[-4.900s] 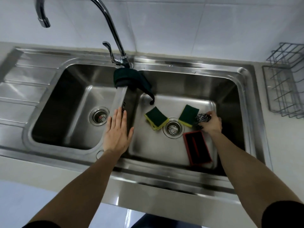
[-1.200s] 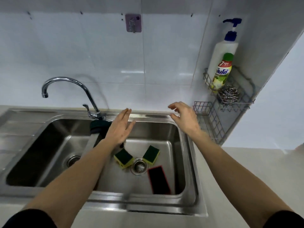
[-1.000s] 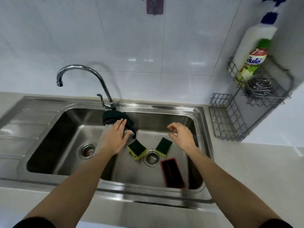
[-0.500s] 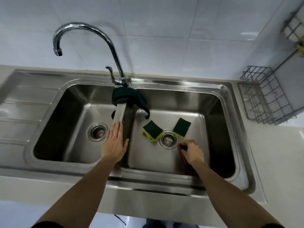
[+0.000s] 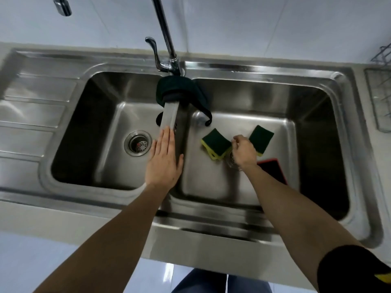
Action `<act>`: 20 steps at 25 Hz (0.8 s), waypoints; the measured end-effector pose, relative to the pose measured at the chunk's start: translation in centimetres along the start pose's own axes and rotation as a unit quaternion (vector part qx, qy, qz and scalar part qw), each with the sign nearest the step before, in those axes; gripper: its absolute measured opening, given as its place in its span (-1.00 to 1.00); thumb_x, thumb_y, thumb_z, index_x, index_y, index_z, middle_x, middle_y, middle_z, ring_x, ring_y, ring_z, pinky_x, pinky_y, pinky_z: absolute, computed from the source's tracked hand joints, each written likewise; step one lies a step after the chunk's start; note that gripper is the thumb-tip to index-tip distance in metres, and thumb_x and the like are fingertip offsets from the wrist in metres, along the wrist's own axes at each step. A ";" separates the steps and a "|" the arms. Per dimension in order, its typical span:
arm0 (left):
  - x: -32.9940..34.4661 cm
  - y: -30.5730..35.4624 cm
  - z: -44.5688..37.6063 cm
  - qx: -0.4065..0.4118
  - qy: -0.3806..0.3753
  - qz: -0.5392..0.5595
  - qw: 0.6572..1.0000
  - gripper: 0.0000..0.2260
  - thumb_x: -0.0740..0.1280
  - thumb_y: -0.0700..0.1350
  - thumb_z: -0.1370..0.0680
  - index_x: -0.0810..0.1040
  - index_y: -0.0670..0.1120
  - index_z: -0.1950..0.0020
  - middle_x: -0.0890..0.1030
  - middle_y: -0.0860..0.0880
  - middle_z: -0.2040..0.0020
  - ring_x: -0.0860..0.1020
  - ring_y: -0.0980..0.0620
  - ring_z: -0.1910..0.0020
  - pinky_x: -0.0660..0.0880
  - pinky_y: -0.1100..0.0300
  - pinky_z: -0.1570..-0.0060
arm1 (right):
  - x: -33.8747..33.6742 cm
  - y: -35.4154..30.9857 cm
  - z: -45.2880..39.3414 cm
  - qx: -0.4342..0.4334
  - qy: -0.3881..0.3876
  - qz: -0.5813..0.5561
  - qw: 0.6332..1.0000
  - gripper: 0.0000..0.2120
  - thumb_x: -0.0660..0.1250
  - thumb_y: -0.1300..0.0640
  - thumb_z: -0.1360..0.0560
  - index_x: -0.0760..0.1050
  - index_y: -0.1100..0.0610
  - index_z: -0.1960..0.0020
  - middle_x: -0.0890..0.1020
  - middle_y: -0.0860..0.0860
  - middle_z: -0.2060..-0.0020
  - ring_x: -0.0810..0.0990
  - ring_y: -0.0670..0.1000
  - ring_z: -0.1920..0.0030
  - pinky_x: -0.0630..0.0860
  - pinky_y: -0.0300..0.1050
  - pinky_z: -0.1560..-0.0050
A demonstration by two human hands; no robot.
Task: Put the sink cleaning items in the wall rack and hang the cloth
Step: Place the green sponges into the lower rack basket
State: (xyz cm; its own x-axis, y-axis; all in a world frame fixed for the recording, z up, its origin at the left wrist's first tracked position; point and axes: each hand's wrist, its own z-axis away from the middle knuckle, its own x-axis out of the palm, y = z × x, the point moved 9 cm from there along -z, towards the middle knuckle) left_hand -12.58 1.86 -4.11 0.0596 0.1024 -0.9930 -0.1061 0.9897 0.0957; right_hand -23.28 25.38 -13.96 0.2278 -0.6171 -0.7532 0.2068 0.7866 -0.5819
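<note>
While my left hand (image 5: 164,163) rests flat on the sink divider (image 5: 173,115), my right hand (image 5: 242,152), fingers curled and seemingly empty, hovers between two sponges (image 5: 215,143); soft and light, I'd pinch one's edges.

Your forearms are bare. A black sleeve (image 5: 351,269) with a yellow patch covers your right upper arm. You wear blue jeans (image 5: 220,282).
</note>
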 end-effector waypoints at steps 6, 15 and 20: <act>0.0 -0.2 0.0 -0.010 0.002 -0.004 1.000 -0.38 -0.03 0.12 -0.63 -0.18 -0.15 -0.57 -0.17 -0.09 -0.59 -0.18 0.01 -0.56 -0.09 0.03 -0.54 | 2.8 -1.5 -2.1 0.023 -0.073 0.009 0.997 -0.50 0.17 -0.12 -0.60 0.32 0.24 -0.35 0.54 0.26 -0.22 0.50 0.30 -0.24 0.45 0.08 -0.19; 0.2 -0.1 0.0 -0.011 -0.004 -0.011 1.000 -0.38 -0.10 0.14 -0.62 -0.17 -0.16 -0.57 -0.15 -0.10 -0.59 -0.17 0.00 -0.56 -0.04 0.00 -0.54 | 5.2 -1.5 -1.2 0.036 -0.085 0.016 0.996 -0.55 0.35 -0.07 -0.51 0.38 0.21 -0.23 0.58 0.21 -0.13 0.56 0.25 -0.14 0.51 0.05 -0.03; 0.2 0.0 0.0 -0.009 -0.004 -0.008 1.000 -0.38 -0.10 0.14 -0.62 -0.15 -0.16 -0.57 -0.13 -0.10 -0.59 -0.16 0.00 -0.56 -0.03 0.00 -0.54 | 5.7 -1.7 -0.7 0.048 -0.095 -0.012 0.994 -0.54 0.44 0.01 -0.45 0.29 0.19 -0.16 0.60 0.20 -0.09 0.57 0.25 -0.09 0.50 0.05 0.04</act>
State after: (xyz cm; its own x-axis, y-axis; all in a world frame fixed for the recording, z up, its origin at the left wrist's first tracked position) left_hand -12.53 1.83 -4.27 0.0696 0.0879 -0.9937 -0.1234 0.9892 0.0789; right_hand -23.05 20.51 -17.47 0.3961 -0.6360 -0.6622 0.3028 0.7714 -0.5597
